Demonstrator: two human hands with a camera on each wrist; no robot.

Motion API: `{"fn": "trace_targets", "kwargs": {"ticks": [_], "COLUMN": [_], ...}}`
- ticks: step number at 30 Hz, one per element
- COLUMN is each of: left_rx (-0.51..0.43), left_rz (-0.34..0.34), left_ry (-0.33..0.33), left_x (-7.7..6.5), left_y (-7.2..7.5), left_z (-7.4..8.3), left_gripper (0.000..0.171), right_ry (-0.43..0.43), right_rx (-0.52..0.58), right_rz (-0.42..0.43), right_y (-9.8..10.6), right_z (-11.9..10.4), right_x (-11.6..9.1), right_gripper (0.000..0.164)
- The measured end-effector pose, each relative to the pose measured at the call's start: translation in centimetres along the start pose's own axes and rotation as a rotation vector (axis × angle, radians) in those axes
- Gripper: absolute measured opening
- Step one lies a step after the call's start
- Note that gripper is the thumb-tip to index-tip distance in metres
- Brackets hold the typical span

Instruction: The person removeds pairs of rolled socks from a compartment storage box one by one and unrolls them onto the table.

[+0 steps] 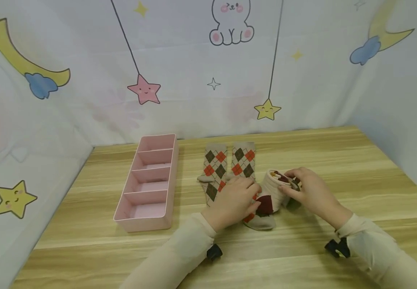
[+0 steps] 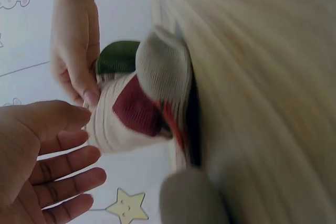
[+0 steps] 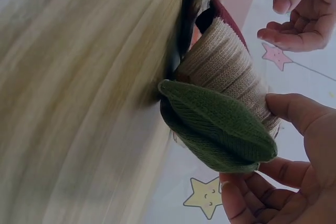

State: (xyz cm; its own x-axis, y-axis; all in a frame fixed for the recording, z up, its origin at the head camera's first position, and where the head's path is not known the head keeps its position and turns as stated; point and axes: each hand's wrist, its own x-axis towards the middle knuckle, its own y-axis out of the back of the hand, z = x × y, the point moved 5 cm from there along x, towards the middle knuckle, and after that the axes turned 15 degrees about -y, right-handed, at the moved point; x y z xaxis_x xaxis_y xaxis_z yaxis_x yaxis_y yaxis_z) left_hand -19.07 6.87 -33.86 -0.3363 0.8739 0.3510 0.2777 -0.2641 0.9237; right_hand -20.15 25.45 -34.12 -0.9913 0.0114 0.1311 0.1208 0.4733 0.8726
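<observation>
A cream ribbed bundle of rolled socks (image 1: 269, 188) stands on the table, with a maroon patch (image 2: 137, 106) on one side and a green toe or heel part (image 3: 223, 124) on the other. My right hand (image 1: 314, 194) pinches its upper edge, thumb on the cream ribbing and fingers by the green part. My left hand (image 1: 233, 198), fingers loosely extended, hovers beside the bundle and overlaps the argyle socks in the head view. Of these, the left argyle sock (image 1: 214, 160) and right argyle sock (image 1: 242, 158) lie flat side by side, partly hidden by that hand.
To the left lies a pink box (image 1: 174, 176) divided into several compartments. A wooden-patterned table (image 1: 266, 265) carries everything. White cloth (image 1: 187, 60) with stars and moons hangs behind and along the sides.
</observation>
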Motion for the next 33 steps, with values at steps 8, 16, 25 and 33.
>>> {"fn": "trace_targets", "kwargs": {"ticks": [8, 16, 25, 33], "left_rx": [0.045, 0.052, 0.038, 0.052], "left_rz": [0.041, 0.016, -0.001, 0.001], "left_ry": [0.062, 0.101, 0.078, 0.067], "left_x": [1.9, 2.4, 3.0, 3.5], "left_y": [-1.0, -1.7, -2.4, -3.0], "left_z": [1.1, 1.2, 1.3, 1.2], "left_gripper": [0.02, 0.026, 0.03, 0.04], "right_ry": [-0.044, -0.08, -0.088, -0.09], "right_rx": [0.006, 0.02, 0.078, 0.15], "right_rz": [0.002, -0.034, -0.031, -0.058], "right_y": [0.0, -0.5, -0.8, -1.0], "right_z": [1.1, 1.3, 2.4, 3.5], "right_x": [0.3, 0.4, 0.3, 0.8], "right_gripper": [0.04, 0.044, 0.034, 0.045]}}
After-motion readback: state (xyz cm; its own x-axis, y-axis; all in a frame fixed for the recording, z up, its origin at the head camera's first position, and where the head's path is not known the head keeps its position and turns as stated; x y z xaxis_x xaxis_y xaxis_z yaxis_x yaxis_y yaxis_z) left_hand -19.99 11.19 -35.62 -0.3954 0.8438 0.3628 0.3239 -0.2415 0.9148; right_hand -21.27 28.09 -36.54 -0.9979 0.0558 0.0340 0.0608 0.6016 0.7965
